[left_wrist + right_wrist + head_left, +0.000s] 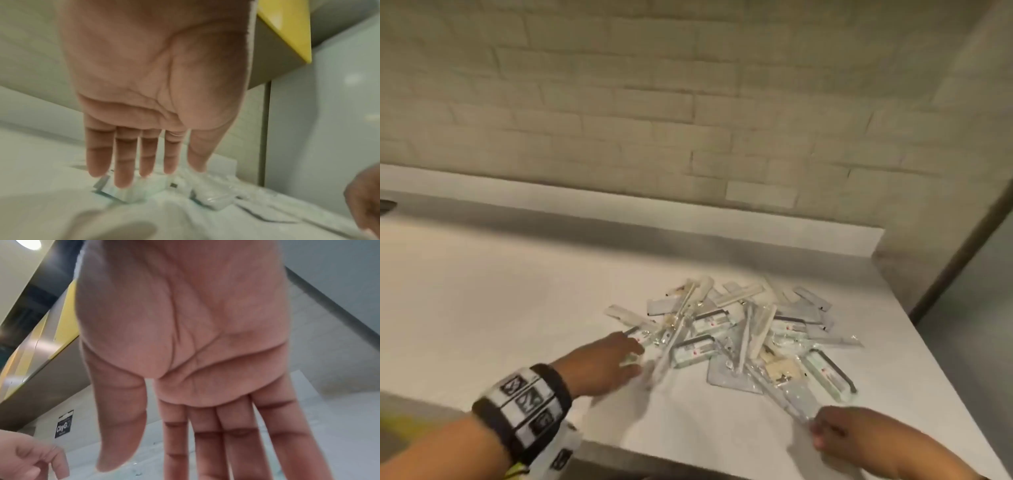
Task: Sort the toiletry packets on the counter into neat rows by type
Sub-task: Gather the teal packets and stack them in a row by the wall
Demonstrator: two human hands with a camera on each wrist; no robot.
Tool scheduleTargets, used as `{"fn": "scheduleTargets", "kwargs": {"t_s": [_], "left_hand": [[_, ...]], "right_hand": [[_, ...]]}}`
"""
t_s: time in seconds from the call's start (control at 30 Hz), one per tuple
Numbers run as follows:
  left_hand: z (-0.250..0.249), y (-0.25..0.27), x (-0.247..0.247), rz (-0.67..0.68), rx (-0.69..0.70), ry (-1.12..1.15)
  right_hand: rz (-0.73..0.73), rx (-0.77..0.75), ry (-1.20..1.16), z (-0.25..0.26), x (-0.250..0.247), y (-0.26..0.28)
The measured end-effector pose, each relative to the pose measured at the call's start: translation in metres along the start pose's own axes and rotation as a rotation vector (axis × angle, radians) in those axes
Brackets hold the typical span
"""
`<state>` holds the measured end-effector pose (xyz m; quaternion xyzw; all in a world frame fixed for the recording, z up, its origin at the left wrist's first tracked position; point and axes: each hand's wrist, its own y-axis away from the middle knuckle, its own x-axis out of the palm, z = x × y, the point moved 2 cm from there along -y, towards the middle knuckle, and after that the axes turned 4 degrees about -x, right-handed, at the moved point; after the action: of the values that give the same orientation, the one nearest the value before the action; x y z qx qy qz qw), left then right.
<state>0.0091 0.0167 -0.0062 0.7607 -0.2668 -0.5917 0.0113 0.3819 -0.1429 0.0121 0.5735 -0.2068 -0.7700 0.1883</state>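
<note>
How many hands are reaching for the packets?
2. The left hand is at the left edge of the packet pile; the right hand is at its near right end.

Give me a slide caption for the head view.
Both hands, left and right, reach a jumbled pile of packets on the counter.
</note>
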Motion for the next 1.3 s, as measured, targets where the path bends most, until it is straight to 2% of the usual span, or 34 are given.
{"fn": "scheduleTargets", "kwargs": {"t_s": [0.17,0.27,0.4,0.5,0.53,0.6,0.67,0.73,0.8,0.87,0.93,1.0,1.13,1.3], "left_hand": [[0.008,-0.042,-0.001,-0.143,-0.151,-0.136],[-0.001,-0.054,0.003,-0.148,-0.181,-0.119],[-0.011,-0.064,0.004,-0.148,-0.188,-0.135],[-0.01,-0.061,0.0,-0.13,-0.24,-0.085],[-0.008,-0.059,-0.003,-0.168,-0.256,-0.031],[-0.01,-0.052,-0.009,-0.279,-0.271,0.097],[-0.019,-0.045,-0.014,-0.358,-0.224,0.188],[-0.037,-0.039,-0.016,-0.303,-0.134,0.208],[-0.059,-0.038,-0.009,-0.216,-0.032,0.124],[-0.077,-0.042,0.003,-0.185,0.036,-0.034],[-0.09,-0.048,0.017,-0.193,0.026,-0.2],[-0.099,-0.053,0.025,-0.221,-0.019,-0.267],[-0.109,-0.06,0.029,-0.237,-0.041,-0.327],[-0.107,-0.068,0.026,-0.204,-0.059,-0.304]], "right_hand": [[-0.054,0.028,0.011,0.019,-0.026,-0.039],[-0.1,0.019,0.063,0.031,-0.031,-0.055],[-0.253,0.178,0.143,0.016,-0.047,-0.074],[-0.207,0.321,0.157,-0.007,-0.048,-0.081],[-0.171,0.331,0.159,-0.011,-0.045,-0.083],[-0.121,0.321,0.164,-0.016,-0.039,-0.087],[-0.142,0.3,0.141,-0.019,-0.043,-0.089],[-0.21,0.279,0.097,-0.02,-0.057,-0.091],[-0.318,0.232,0.034,-0.017,-0.075,-0.094],[-0.437,0.162,-0.037,-0.011,-0.089,-0.101],[-0.506,0.084,-0.05,-0.006,-0.095,-0.114],[-0.475,0.029,-0.02,-0.003,-0.095,-0.127],[-0.335,0.031,0.026,-0.006,-0.084,-0.146],[-0.318,0.049,0.126,-0.014,-0.074,-0.149]]}}
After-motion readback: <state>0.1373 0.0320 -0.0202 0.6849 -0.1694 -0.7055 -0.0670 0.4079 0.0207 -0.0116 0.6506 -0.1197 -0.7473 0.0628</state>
